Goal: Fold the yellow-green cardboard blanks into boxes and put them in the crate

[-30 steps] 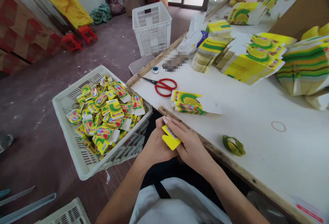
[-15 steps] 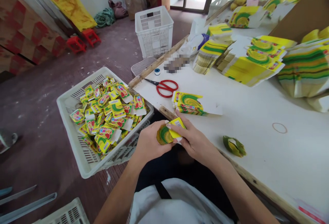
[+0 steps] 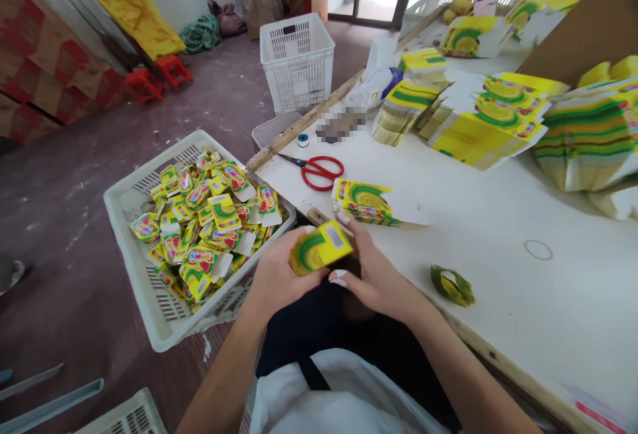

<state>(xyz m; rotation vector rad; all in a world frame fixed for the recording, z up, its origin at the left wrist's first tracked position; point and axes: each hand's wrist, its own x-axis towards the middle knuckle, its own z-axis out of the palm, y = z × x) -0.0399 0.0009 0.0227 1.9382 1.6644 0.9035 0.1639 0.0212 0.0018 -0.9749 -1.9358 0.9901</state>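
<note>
My left hand [image 3: 279, 271] is wrapped round a small yellow-and-green printed carton [image 3: 319, 248], whose barcode end points to the right. Whether more cartons lie under it is hidden. Close by its right end is my right hand [image 3: 376, 274], thumb and fingers apart, with nothing visible between them. Just beyond the hands, a small pile of printed cartons [image 3: 363, 201] lies at the table edge. To the left, a white plastic crate [image 3: 149, 314] holds many similar cartons, some with white flaps sticking out.
Red-handled scissors [image 3: 319, 171] and a small blue-and-white spool [image 3: 302, 140] lie on the white table [image 3: 478, 234]. A crumpled green peel [image 3: 452, 284] is at right. Stacks of flat cartons [image 3: 488, 121] stand farther back. Another white crate [image 3: 298, 62] stands on the floor.
My right hand has come off the carton and opened beside it. The carton in my left hand has moved slightly left and up, its barcode end now turned more into view.
</note>
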